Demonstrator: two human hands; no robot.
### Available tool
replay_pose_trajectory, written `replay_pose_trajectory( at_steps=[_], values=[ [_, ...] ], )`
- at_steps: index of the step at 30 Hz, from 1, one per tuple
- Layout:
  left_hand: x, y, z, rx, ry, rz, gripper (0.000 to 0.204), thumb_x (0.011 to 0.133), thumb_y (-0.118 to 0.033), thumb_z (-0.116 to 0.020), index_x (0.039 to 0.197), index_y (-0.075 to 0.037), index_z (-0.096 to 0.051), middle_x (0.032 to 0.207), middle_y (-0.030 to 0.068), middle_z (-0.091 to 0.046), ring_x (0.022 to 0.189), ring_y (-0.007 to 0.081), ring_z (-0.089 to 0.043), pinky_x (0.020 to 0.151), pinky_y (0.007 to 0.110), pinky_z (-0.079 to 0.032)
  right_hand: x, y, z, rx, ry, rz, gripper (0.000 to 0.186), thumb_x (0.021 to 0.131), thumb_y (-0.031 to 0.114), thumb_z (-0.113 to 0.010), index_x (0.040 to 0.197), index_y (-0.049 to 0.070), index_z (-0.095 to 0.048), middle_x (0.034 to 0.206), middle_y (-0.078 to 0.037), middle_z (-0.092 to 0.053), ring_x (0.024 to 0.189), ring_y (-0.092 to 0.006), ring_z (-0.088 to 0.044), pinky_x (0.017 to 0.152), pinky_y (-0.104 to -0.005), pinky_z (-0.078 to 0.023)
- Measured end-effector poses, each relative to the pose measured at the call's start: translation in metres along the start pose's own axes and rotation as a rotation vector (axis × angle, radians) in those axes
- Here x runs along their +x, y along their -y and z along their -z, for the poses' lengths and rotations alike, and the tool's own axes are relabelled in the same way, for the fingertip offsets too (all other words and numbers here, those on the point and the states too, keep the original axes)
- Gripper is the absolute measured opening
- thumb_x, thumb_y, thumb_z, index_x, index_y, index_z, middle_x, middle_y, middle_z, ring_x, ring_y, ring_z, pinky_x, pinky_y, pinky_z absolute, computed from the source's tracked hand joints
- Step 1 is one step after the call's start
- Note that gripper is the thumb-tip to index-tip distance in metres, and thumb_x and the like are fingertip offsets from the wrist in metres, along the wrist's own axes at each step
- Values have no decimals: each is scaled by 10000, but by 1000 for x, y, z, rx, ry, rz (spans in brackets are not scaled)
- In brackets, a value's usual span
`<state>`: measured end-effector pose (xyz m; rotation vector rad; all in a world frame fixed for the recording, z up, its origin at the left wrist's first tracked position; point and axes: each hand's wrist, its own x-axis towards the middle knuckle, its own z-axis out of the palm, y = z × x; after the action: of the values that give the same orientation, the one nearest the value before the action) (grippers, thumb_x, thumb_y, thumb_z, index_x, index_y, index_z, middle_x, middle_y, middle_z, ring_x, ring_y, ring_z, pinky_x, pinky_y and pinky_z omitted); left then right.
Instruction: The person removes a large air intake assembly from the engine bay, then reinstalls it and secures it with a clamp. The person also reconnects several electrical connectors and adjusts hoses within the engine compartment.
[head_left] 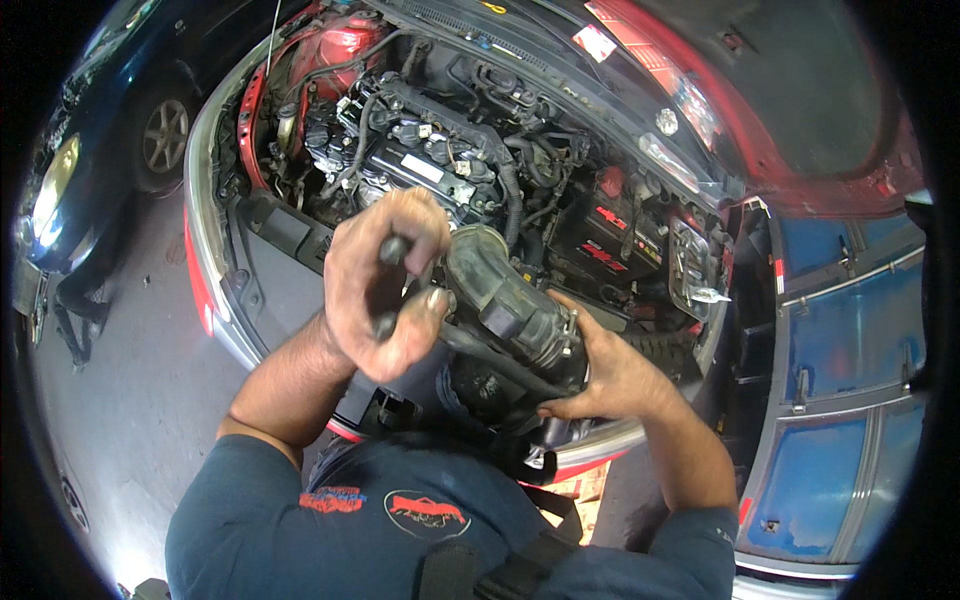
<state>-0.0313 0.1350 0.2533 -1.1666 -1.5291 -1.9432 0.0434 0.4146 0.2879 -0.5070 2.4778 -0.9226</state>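
Observation:
A black air intake hose (488, 285), ribbed toward its lower end, is in front of me over the front of the engine bay. My right hand (608, 368) grips its lower right end, fingers on the far side and thumb below. Close to its upper left side, my left hand (385, 285) is raised with the fingers curled and the thumb and fingertips close together. Dark rounded parts show within that hand, but what it holds is too unclear to name. A thinner black tube (490, 357) runs alongside the intake hose.
Behind the hose lies the engine (415, 160) with its wiring and hoses. A black battery (600, 240) sits right of it, beside a metal tray (690, 262) holding small items. The raised red hood (800, 120) is at upper right. A dark car (130, 130) stands to the left.

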Motion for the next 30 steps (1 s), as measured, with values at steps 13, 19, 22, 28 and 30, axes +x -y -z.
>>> replay_pose_trajectory(
  at_steps=[13,19,22,28,30],
  values=[
    [-44,-81,5,16,238,-472,142,766,-91,-707,854,-110,-598,770,28,-573,713,230,-556,718,432,-508,-67,65,-83,-102,-435,-23,1125,676,337,-896,1529,11,-240,1336,-287,-528,1227,-445,-559,1042,-471,-470],
    [-65,-100,11,-85,287,-615,52,825,-81,-654,836,-109,-611,766,46,-587,723,215,-562,726,404,-516,-88,75,-123,-43,-585,-22,1103,581,177,-947,1486,7,-339,1315,-255,-540,1218,-423,-555,1052,-457,-446],
    [-72,-108,17,-141,262,-612,40,828,-85,-643,831,-109,-610,766,48,-586,727,215,-565,726,402,-516,-95,76,-139,-46,-621,-9,1081,594,169,-937,1485,10,-346,1335,-251,-523,1231,-409,-548,1057,-457,-439],
    [-89,-115,14,-117,272,-693,17,823,-105,-634,828,-112,-619,808,39,-592,751,207,-572,724,391,-514,-91,76,-176,-29,-736,25,1098,570,133,-926,1492,12,-341,1349,-239,-507,1251,-403,-520,1073,-453,-421],
    [-93,-118,13,-102,235,-688,22,815,-113,-639,827,-115,-620,807,37,-589,755,203,-573,724,385,-511,-90,76,-183,-29,-752,8,1107,566,125,-920,1499,13,-335,1343,-236,-510,1253,-405,-513,1077,-451,-415]
  ],
)
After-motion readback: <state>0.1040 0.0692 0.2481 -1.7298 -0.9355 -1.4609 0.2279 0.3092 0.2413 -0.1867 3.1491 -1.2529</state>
